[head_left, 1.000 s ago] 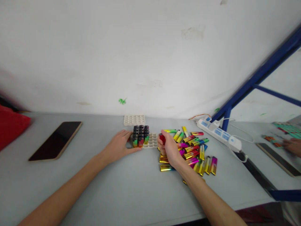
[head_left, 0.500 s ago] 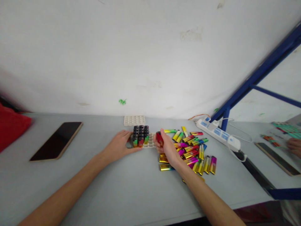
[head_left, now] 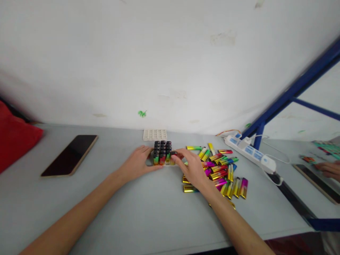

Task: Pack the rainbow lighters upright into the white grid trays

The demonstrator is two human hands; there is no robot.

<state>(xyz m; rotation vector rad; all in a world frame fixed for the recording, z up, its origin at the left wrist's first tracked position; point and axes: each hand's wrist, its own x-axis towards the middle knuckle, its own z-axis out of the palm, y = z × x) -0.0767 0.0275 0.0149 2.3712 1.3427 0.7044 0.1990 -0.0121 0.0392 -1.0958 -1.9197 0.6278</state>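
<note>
Several black-topped lighters stand upright in rows in a pale tray, most of which is hidden by them and my right hand. My left hand rests at the left side of this block, thumb and fingers apart around its corner. At the right end of the rows, my right hand pinches a lighter by its black top, upright beside the standing ones. A loose pile of shiny multicoloured lighters lies to the right, partly under my right hand and forearm.
Behind the block lies a second pale tray with hollows. A dark phone-like slab and a red bag or cloth are at left. At right are a white power strip, a blue metal frame and another person's hand.
My right hand has brought the lighter down and left to the standing rows. My left hand stays at the block's left side. The view has shifted slightly.
</note>
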